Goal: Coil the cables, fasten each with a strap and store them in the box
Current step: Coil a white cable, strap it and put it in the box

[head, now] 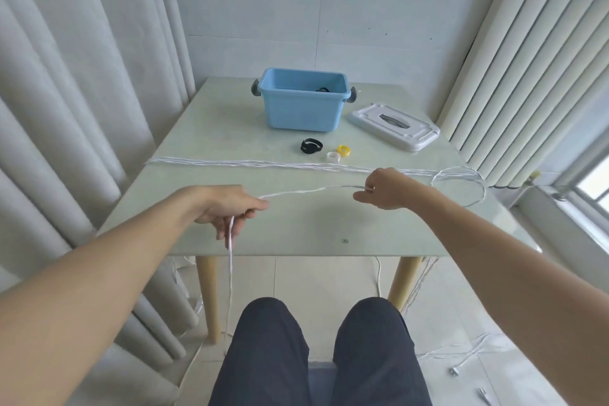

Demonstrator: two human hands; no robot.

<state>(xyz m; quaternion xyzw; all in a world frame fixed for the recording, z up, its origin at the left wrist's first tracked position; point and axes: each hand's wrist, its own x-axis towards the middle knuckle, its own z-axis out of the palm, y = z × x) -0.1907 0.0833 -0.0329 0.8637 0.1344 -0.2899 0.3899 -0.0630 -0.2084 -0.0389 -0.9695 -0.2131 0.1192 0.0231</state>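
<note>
While both hands work nearer the person than the box (304, 101), left hand (227, 208) and right hand (384, 189) have fingers curled round a white cable (306, 190), stretching it to form a coil

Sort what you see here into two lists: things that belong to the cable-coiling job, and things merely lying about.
Belongs to the job:
- white cable held between left hand and right hand
- cable bundle across the table
- black strap, white strap, yellow strap
- blue box
- box lid

Just lying about:
- table
- curtains
- plugs on the floor
</note>
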